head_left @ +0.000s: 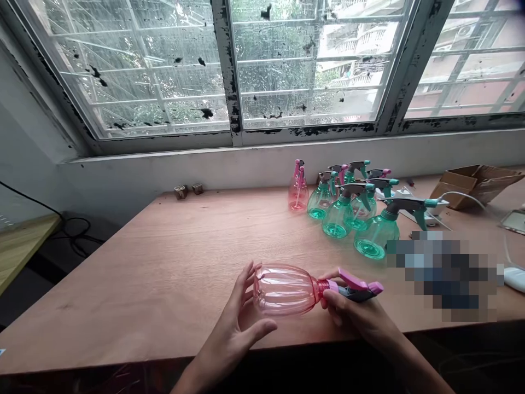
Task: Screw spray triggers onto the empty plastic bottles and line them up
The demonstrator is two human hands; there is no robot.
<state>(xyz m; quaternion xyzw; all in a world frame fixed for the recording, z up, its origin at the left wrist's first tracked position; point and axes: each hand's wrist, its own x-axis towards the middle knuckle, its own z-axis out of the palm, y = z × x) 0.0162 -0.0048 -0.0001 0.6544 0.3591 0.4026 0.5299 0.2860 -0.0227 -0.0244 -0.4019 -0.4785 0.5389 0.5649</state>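
Note:
A clear pink spray bottle (285,290) lies on its side in the air above the table's front edge, its base to the left and its pink and grey spray head to the right. My right hand (363,314) grips it at the neck and collar, thumb in front. Around the base end is my left hand (233,325), fingers stretched out and thumb spread away. Its fingertips are at the bottle's bottom; whether they touch it I cannot tell.
On the wooden table (135,284), several green spray bottles (338,216) stand in a cluster beyond the right hand, beside a pink one (298,194). An open cardboard box (471,186), a white cable and a blurred patch lie to the right. Two small blocks (181,191) sit near the wall.

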